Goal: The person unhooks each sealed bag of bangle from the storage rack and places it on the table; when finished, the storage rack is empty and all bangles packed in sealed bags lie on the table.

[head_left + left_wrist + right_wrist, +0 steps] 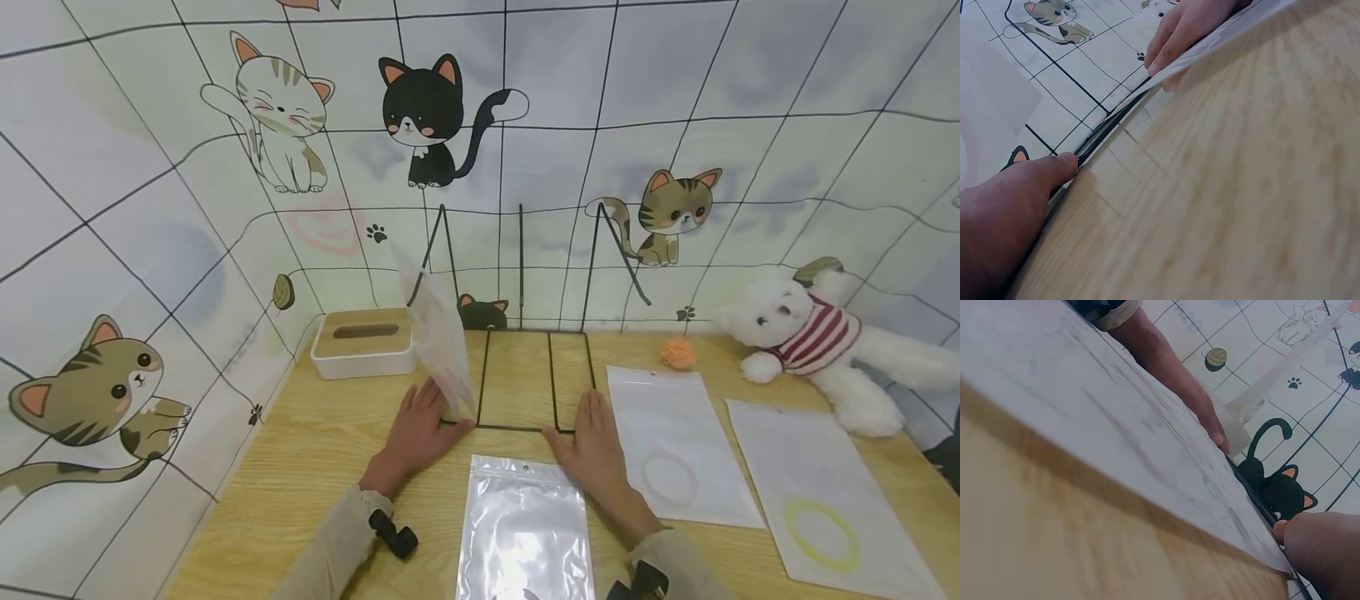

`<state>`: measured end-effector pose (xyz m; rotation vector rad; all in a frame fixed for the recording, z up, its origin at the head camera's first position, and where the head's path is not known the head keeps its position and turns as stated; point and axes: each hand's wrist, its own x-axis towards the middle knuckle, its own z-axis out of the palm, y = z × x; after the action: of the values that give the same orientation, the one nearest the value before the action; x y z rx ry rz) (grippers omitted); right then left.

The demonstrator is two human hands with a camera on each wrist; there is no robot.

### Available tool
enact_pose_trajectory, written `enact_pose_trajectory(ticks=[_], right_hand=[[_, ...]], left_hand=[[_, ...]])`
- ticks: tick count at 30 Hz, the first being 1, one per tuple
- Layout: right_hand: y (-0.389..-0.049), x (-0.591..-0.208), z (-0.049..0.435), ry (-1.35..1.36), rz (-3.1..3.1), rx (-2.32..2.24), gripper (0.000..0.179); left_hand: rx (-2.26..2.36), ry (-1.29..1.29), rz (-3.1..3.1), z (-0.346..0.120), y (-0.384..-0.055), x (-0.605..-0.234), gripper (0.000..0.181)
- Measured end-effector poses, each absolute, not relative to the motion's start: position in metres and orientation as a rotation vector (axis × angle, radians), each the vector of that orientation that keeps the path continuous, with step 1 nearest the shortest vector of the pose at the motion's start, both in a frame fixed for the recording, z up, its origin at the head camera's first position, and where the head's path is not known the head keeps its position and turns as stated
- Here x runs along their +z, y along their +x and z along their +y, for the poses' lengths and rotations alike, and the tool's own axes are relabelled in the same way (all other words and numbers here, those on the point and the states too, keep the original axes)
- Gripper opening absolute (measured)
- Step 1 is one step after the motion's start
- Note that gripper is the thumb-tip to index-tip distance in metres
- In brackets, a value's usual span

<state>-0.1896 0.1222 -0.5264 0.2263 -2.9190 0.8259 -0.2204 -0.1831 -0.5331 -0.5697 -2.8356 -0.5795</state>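
Observation:
A black wire rack (513, 428) stands on the table, its thin uprights rising at the back. At its front left corner my left hand (420, 427) touches the frame, the thumb laid along the front bar. My right hand (597, 442) rests at the front right corner, fingers straight along the side and thumb towards the front bar. A translucent whitish bag (441, 342) stands tilted at the rack's left side, above the left hand. Between my forearms a shiny zip bag (525, 525) lies flat. In both wrist views, the thumbs meet the dark bar near the tabletop.
Two white zip bags, one with a pale ring (645, 417) and one with a yellow ring (780, 442), lie right of the rack. A tissue box (363, 367) with a wooden lid sits at back left. An orange lump (678, 353) and a white plush toy (813, 333) are at back right.

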Motion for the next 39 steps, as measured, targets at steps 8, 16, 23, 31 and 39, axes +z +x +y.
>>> enact_pose_trajectory(ticks=[8, 16, 23, 31, 39], right_hand=[[-0.189, -0.528, 0.122, 0.227, -2.929, 0.807, 0.095], [-0.190, -0.529, 0.122, 0.218, -2.934, 0.796, 0.096], [-0.190, -0.530, 0.122, 0.215, -2.940, 0.752, 0.097], [-0.189, -0.528, 0.120, 0.219, -2.953, 0.754, 0.096], [-0.190, -0.527, 0.119, 0.214, -2.956, 0.741, 0.096]], left_hand=[[-0.687, -0.489, -2.608, -0.185, -0.223, -0.534, 0.051], [-1.207, -0.315, -2.428, -0.189, -0.224, -0.528, 0.028], [-1.559, -0.087, -2.347, -0.194, -0.222, -0.525, 0.033], [-1.750, -0.101, -2.266, -0.196, -0.224, -0.525, 0.040], [-1.587, -0.143, -2.453, -0.189, -0.226, -0.524, 0.073]])
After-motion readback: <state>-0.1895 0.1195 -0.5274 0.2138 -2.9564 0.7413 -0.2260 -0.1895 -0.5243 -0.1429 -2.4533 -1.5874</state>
